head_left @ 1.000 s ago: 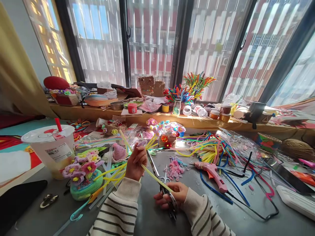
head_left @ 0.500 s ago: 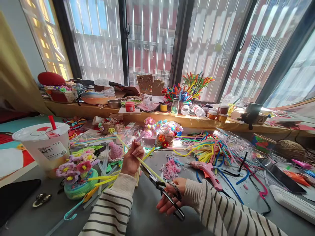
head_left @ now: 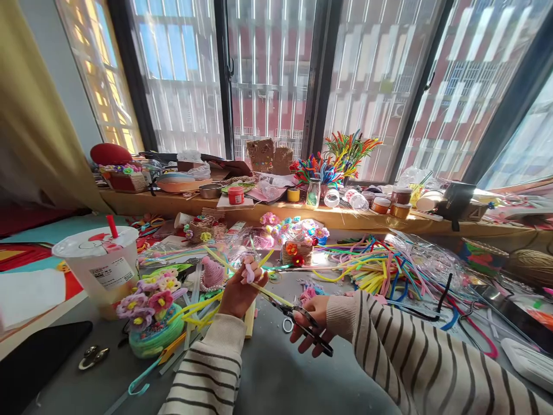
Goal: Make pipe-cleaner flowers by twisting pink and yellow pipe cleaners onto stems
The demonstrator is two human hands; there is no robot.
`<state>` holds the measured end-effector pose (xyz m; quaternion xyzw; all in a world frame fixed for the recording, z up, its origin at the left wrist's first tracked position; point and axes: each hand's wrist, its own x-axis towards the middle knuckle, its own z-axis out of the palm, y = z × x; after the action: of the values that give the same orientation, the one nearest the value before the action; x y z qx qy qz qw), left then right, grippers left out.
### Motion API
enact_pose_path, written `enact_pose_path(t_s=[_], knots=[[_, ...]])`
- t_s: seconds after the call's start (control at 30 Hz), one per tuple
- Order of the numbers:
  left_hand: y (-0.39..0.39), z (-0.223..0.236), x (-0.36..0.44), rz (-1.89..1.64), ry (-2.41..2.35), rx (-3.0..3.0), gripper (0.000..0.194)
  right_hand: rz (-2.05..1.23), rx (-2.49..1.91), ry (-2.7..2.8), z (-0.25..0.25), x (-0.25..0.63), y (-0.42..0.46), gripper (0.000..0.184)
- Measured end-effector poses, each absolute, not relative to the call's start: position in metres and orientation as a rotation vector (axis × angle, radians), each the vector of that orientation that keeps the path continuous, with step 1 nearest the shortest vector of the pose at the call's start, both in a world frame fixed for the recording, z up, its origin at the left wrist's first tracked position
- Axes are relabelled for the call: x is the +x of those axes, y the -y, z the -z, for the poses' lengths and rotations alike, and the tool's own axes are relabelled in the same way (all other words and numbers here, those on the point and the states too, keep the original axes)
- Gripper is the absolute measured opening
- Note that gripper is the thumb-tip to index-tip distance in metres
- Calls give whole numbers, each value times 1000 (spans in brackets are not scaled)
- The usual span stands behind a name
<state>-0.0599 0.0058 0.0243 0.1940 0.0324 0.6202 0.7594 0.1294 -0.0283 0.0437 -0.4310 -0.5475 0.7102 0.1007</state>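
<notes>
My left hand (head_left: 237, 297) is closed around a lilac fuzzy piece (head_left: 249, 274), which looks like bent pipe cleaner, and a yellow pipe cleaner (head_left: 276, 295) that runs out to both sides. In my right hand (head_left: 311, 314) is a pair of black-handled scissors (head_left: 286, 310), with fingers through the loops. Their blades point up and left, alongside the yellow stem and close to my left fingers. Whether the blades touch the stem I cannot tell. Left of my left hand stands a green pot of pipe-cleaner flowers (head_left: 158, 340), near a pink knitted cone (head_left: 212, 274).
A lidded drink cup (head_left: 99, 271) with a red straw stands at the left, behind a black flat object (head_left: 47, 363). Bundled yellow pipe cleaners (head_left: 375, 276) spread to the right. A flower basket (head_left: 298, 252) sits ahead, below a cluttered window ledge (head_left: 276, 208).
The view has shifted, so most things sit farther right. My left hand has turned, and the lilac piece now shows at its fingertips. The scissors remain in my right hand.
</notes>
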Motion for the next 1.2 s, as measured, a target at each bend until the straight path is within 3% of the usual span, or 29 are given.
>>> enact_pose_path(t_s=[0.53,0.8,1.03,1.2], knots=[[-33,-1,-77,-1467,-102,374,26,-2166,-1527,1651,-37,155,32,40],[-35,-1,-79,-1485,-11,315,23,-2129,-1345,1399,-31,193,67,39],[-24,-17,-75,-1481,41,366,26,-2176,-863,1221,-6,219,87,48],[-11,-28,-73,-1414,53,438,21,-2058,-428,1179,2,179,76,60]])
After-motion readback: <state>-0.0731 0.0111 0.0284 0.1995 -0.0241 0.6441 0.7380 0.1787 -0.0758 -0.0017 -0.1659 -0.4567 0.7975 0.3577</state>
